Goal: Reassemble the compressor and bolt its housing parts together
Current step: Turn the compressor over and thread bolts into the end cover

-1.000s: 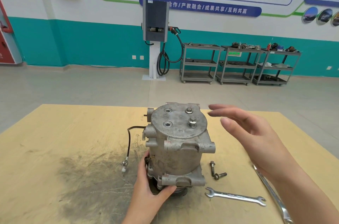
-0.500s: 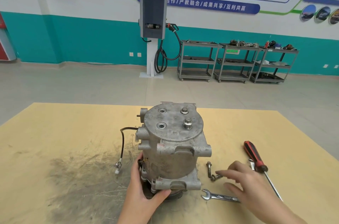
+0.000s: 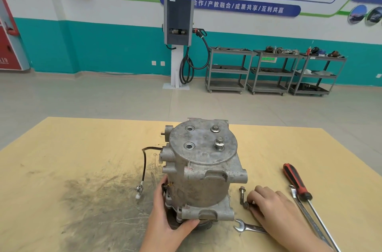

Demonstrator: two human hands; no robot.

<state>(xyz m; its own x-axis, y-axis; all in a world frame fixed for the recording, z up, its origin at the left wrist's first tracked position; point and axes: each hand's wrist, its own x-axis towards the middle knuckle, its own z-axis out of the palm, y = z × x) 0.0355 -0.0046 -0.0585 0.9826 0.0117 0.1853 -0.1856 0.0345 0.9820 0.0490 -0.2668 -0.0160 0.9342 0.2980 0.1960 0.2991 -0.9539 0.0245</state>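
Note:
A grey cast compressor (image 3: pixel 203 171) stands upright on the wooden table (image 3: pixel 72 148). Two bolts (image 3: pixel 218 141) sit in its round top plate, beside two open holes. My left hand (image 3: pixel 167 218) grips the compressor's lower flange from the left front. My right hand (image 3: pixel 275 208) rests on the table to the right, its fingertips pinched on a loose bolt (image 3: pixel 246 204). A second loose bolt (image 3: pixel 241 195) lies just beside it. A black wire with a white plug (image 3: pixel 142 171) hangs off the compressor's left side.
An open-ended wrench (image 3: pixel 245 228) lies in front of the compressor, partly under my right hand. A red-handled screwdriver (image 3: pixel 297 183) and a long metal wrench (image 3: pixel 306 212) lie at the right. A dark grease stain covers the table's left front. Grey carts stand far behind.
My right hand came down from beside the compressor's top to the table and closed its fingertips on a loose bolt. My left hand stayed on the flange.

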